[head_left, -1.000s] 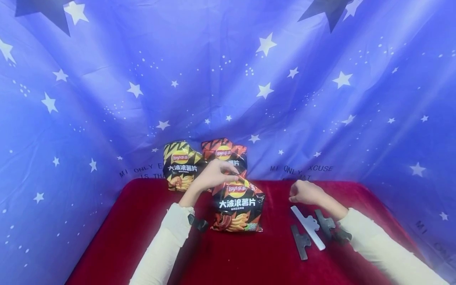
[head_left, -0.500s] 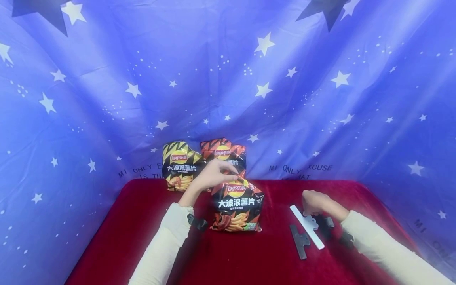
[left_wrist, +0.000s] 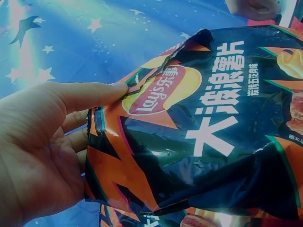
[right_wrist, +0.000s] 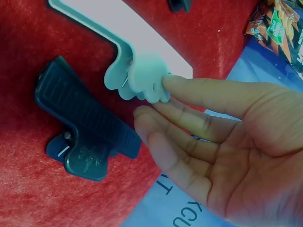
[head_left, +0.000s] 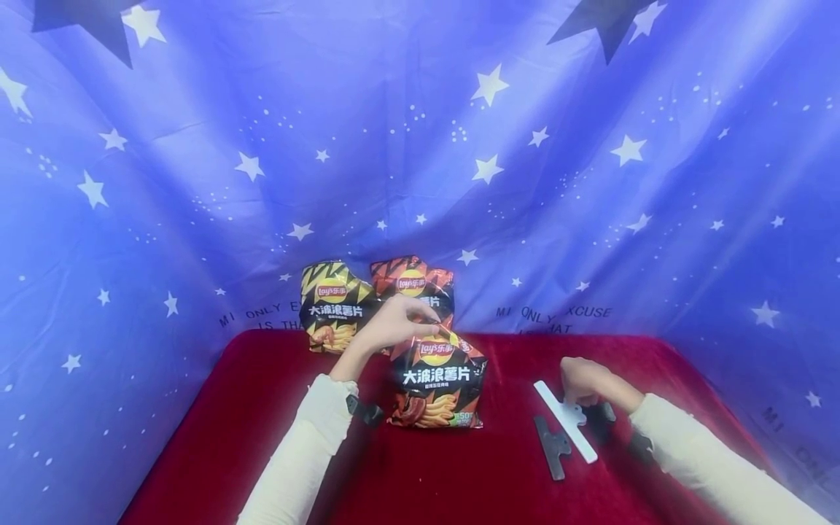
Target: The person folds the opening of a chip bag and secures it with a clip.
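The right hand [head_left: 586, 380] draws back to the white clip [head_left: 567, 423] toward the right side of the desk [head_left: 459, 481], within grasp, whether pinched unclear; the left hand [head_left: 394, 321] pinches the front chip bag [head_left: 436, 390] mid-desk.

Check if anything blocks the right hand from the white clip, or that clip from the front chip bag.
Nothing visible separates the right hand from the white clip; thumb at its handle. Towards the front chip bag, a black clip lies beside the white clip's near half; lifting should likely clear it.
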A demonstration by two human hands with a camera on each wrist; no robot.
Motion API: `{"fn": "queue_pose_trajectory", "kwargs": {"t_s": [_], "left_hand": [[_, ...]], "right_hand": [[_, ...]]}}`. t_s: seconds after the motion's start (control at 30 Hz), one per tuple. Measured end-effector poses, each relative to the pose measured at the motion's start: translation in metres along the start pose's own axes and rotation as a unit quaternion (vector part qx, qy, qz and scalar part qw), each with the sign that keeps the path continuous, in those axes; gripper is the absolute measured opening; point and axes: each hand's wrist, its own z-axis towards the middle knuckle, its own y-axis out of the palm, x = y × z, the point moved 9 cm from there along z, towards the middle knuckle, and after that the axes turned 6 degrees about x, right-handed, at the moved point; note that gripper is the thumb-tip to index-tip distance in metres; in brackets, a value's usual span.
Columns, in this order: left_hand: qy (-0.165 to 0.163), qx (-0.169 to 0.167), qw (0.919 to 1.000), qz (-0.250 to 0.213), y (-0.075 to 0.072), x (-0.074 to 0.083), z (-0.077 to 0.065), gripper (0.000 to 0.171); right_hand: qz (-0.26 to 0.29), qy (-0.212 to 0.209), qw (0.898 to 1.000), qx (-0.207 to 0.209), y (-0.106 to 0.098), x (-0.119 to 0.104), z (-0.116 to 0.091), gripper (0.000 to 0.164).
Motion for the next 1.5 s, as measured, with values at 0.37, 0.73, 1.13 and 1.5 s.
{"fn": "queue_pose_trajectory", "kwargs": {"t_s": [0.37, 0.73, 1.13, 1.5], "left_hand": [[-0.003, 0.0, 1.0, 0.003, 0.001, -0.001, 0.001, 0.011], [-0.009, -0.004, 0.9999, -0.013, 0.001, -0.002, 0.001, 0.011], [-0.011, -0.009, 0.9999, -0.009, 0.002, -0.003, 0.003, 0.011], [-0.004, -0.011, 0.9996, -0.027, 0.002, -0.001, 0.003, 0.015]], "right_hand": [[0.051, 0.029, 0.998, -0.018, 0.001, -0.003, -0.002, 0.012], [0.081, 0.052, 0.995, -0.013, 0.003, -0.002, -0.005, 0.018], [0.07, 0.087, 0.994, 0.002, -0.01, 0.003, -0.001, 0.024], [0.177, 0.037, 0.979, 0.093, -0.064, -0.018, 0.013, 0.015]]}}
